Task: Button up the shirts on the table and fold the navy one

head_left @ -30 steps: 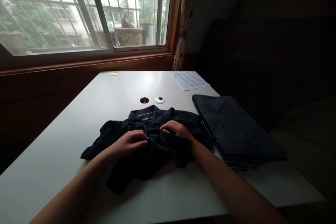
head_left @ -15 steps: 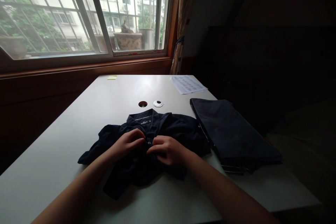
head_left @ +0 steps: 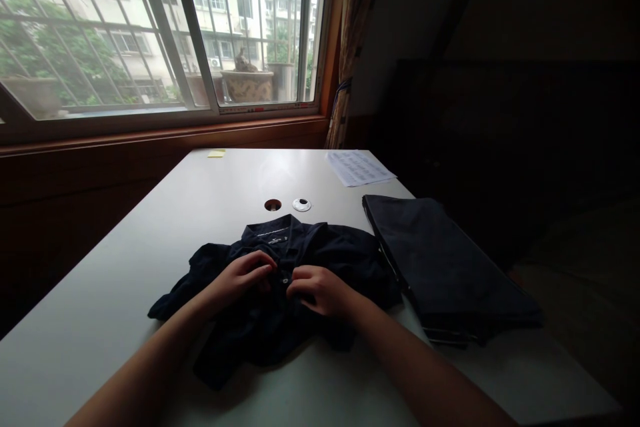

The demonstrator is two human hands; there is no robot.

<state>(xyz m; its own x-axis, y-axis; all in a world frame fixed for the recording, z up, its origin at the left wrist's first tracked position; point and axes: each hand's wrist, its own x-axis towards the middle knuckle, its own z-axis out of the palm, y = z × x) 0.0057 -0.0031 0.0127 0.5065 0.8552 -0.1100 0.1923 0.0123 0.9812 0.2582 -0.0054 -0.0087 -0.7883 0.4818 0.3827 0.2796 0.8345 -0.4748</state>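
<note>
A dark navy collared shirt (head_left: 345,250) lies crumpled on the white table, its collar (head_left: 273,227) pointing away from me and a label showing inside. My left hand (head_left: 247,273) is closed on the left side of the front opening, thumb against fingers. On the other side, my right hand (head_left: 317,288) pinches the right edge of the opening. Between my fingertips a small pale button (head_left: 285,281) shows on the dark cloth. The cloth inside each grip is mostly hidden by the fingers.
To the right, a folded stack of dark cloth (head_left: 445,260) lies across the table edge. Printed papers (head_left: 361,168) and a yellow sticky note (head_left: 217,153) lie at the far end of the white table (head_left: 125,253). Beyond the collar are a cable hole (head_left: 273,205) and a round grommet cover (head_left: 301,204).
My right hand has shifted slightly to the right, and the button between my hands shows more plainly. The whole view has tipped up a little. The shirt lies as before.
</note>
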